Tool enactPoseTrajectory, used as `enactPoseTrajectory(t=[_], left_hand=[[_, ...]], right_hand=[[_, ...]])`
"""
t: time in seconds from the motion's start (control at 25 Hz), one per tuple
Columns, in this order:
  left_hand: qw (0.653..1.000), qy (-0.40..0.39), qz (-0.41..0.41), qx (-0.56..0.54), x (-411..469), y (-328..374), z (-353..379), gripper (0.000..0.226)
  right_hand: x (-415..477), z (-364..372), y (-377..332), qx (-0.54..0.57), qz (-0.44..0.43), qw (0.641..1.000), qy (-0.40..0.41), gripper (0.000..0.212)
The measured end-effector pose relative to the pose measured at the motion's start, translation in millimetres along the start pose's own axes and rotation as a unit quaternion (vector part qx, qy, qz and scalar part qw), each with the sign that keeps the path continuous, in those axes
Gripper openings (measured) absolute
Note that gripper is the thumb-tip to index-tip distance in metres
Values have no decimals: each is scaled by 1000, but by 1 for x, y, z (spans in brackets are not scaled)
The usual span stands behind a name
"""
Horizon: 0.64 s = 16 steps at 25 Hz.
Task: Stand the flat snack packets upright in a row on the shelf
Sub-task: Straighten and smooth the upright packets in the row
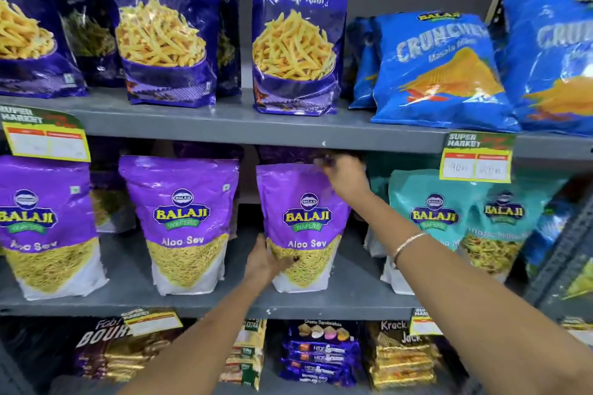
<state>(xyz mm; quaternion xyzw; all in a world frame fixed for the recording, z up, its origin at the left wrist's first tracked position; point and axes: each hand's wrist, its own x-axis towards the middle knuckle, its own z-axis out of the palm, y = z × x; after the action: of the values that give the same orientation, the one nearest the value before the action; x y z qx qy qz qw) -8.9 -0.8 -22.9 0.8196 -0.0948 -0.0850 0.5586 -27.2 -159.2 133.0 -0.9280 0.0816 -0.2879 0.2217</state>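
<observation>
Aloo Sev packets stand upright in a row on the grey middle shelf point(199, 300), and we count three purple ones at the front: a leftmost packet point(48, 228) partly cut by the frame edge, a second packet point(184, 224) near it with a gap between, and a third packet point(303, 228) that we are handling. Our left hand point(264, 258) presses against the lower left side of this third packet, fingers curled onto its front over the printed yellow sev, gripping it. Our right hand point(345, 175) pinches the packet's top right corner just under the edge of the upper shelf point(224, 125); its fingertips are blurred. A thin bracelet point(407, 242) circles that wrist. To the right, teal Balaji packets point(433, 221) stand on the same shelf, just beside our right forearm. Above, purple Numyums bags point(296, 29) stand upright, with blue Crunchex bags point(439, 70) leaning to their right. A yellow price tag point(476, 157) hangs from the upper shelf edge at right, another at far left. Below, biscuit packs point(321, 353) lie stacked on the bottom shelf.
</observation>
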Motion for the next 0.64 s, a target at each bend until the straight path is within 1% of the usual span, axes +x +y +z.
enactPoseTrajectory(t=[0.04,0.08,0.12,0.16,0.2,0.24,0.28,0.32,0.36,0.4,0.44,0.48,0.56,0.64], left_hand=[[999,-4,17,-49,-1,4,-4,66],[995,6,38,-89,0,8,-9,58],[992,22,55,-112,3,12,-13,46],[990,43,67,-117,5,15,-18,29],[990,64,76,-102,9,17,-23,21],[990,83,89,-70,13,17,-27,25],[989,95,108,-28,15,15,-30,29],[986,102,128,16,15,16,-31,30],[982,109,140,59,14,16,-32,29],[978,118,149,88,11,17,-32,27],[974,132,154,101,10,17,-30,25],[971,146,155,105,8,19,-30,25],[969,169,154,98,6,20,-30,24],[970,167,153,85,8,18,-31,24]], right_hand=[[-3,-1,11,-40,29,998,49,25],[-9,-3,23,-33,70,991,111,23],[-16,-1,33,17,123,978,169,24],[-24,3,44,76,171,962,201,28],[-32,9,53,122,205,954,178,29],[-40,19,60,142,221,958,113,25],[-48,28,65,148,229,962,21,18],[-55,35,67,151,227,960,-61,16],[-60,39,67,143,226,958,-102,28],[-61,43,69,126,219,962,-104,40],[-61,44,69,108,222,964,-97,47],[-61,46,71,85,221,968,-82,49],[-62,48,74,79,229,969,-51,48],[-65,55,81,98,245,964,-39,37]])
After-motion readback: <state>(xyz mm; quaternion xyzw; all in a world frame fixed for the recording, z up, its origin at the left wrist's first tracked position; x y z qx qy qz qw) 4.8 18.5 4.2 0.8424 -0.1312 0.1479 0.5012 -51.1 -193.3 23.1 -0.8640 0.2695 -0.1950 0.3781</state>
